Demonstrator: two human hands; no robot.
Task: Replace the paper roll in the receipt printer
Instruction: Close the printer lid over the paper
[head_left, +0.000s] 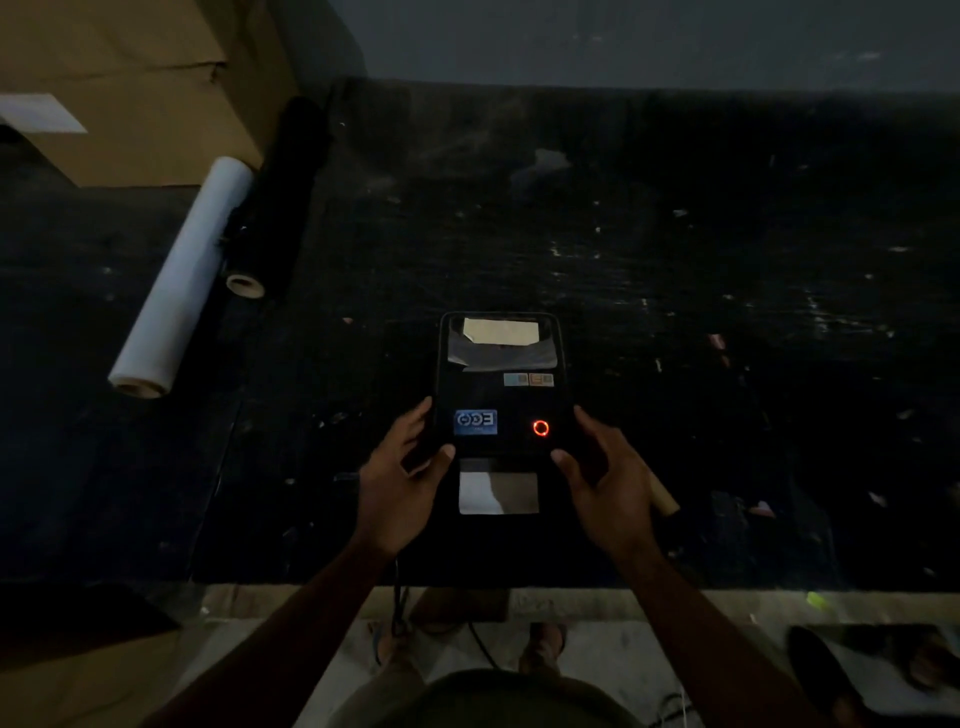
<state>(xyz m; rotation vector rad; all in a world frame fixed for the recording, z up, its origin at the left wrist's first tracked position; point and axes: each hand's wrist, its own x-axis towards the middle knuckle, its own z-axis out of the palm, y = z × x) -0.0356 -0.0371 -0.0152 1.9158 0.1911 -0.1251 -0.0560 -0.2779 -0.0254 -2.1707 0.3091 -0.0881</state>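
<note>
A black receipt printer (498, 395) lies on the dark table in front of me, with a blue label and a glowing red ring on its top. A pale paper piece shows in its far window and white paper (497, 492) shows at its near end. My left hand (402, 483) rests on the printer's left side, thumb on top, fingers along the edge. My right hand (602, 483) is at its right side, fingers spread, thumb touching the top. A tan cylinder (664, 496) sticks out from behind my right hand.
A long white roll (182, 275) and a black roll (285, 208) lie at the left, beside a cardboard box (140, 88). The table's near edge (519, 587) runs just under my wrists. Cables hang below it. Scraps dot the dark tabletop.
</note>
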